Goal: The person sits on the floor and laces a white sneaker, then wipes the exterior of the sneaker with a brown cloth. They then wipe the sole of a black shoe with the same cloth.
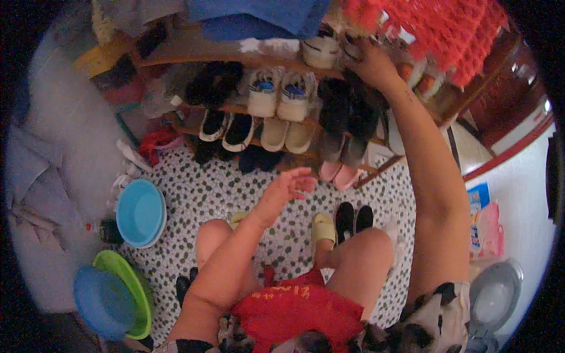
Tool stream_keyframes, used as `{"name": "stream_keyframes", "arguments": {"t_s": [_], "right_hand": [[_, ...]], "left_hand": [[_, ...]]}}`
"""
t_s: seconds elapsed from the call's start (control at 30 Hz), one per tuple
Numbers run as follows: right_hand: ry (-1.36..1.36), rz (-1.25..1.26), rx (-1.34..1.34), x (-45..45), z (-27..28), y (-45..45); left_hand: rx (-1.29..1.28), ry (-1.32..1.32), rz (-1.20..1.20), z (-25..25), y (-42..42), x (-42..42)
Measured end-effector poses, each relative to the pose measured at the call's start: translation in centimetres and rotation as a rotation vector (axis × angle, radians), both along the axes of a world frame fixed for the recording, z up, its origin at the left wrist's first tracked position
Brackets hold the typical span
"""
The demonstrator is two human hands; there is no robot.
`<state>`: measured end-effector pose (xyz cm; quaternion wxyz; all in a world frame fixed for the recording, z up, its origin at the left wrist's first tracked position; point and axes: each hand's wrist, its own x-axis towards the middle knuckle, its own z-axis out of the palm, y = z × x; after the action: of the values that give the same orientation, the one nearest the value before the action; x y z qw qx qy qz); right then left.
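At the upper right my right hand [371, 61] reaches to the top shelf of a shoe rack, beside a light-coloured shoe [321, 50]; what its fingers touch is blurred and partly hidden. My left hand [295, 184] hangs in front of the rack with fingers apart and nothing in it. White sneakers with blue details [263, 95] stand on the shelf below the top one. Lower down are black-and-white slippers [238, 131], beige slippers [274, 135] and pink slippers [345, 176]. Dark footwear [333, 103] fills the rack's right part.
Blue basins [140, 212] and a green basin [143, 295] stand at the left. A red textured cloth [446, 35] hangs at the upper right. Black shoes [344, 220] rest on the pebble-patterned floor [287, 251] by my slippered foot. A grey basin [496, 295] is at the lower right.
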<state>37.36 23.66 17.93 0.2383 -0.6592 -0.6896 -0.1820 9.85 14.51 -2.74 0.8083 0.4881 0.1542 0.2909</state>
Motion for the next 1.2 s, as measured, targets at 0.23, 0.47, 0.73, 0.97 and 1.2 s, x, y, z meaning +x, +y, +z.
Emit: {"name": "stream_keyframes", "arguments": {"t_s": [0.23, 0.47, 0.73, 0.97, 1.2], "right_hand": [[0.194, 0.218, -0.159, -1.2, -0.6, -13.7], [0.772, -0.293, -0.523, 9.9, -16.3, -31.0], [0.936, -0.672, -1.107, 8.5, -39.7, -44.3], [0.436, -0.592, -1.112, 0.2, -44.2, -40.7], [0.472, -0.696, -1.328, 1.4, -49.5, -38.3]], "left_hand": [[0.001, 0.150, 0.112, 1.5, -0.8, -0.6], [-0.040, 0.299, 0.128, 0.1, -0.9, 0.0], [0.012, 0.416, 0.115, -1.0, -1.0, 2.1], [0.014, 0.532, 0.099, -1.9, -1.4, 4.2], [0.047, 0.547, 0.082, -2.0, -1.1, 4.1]]}}
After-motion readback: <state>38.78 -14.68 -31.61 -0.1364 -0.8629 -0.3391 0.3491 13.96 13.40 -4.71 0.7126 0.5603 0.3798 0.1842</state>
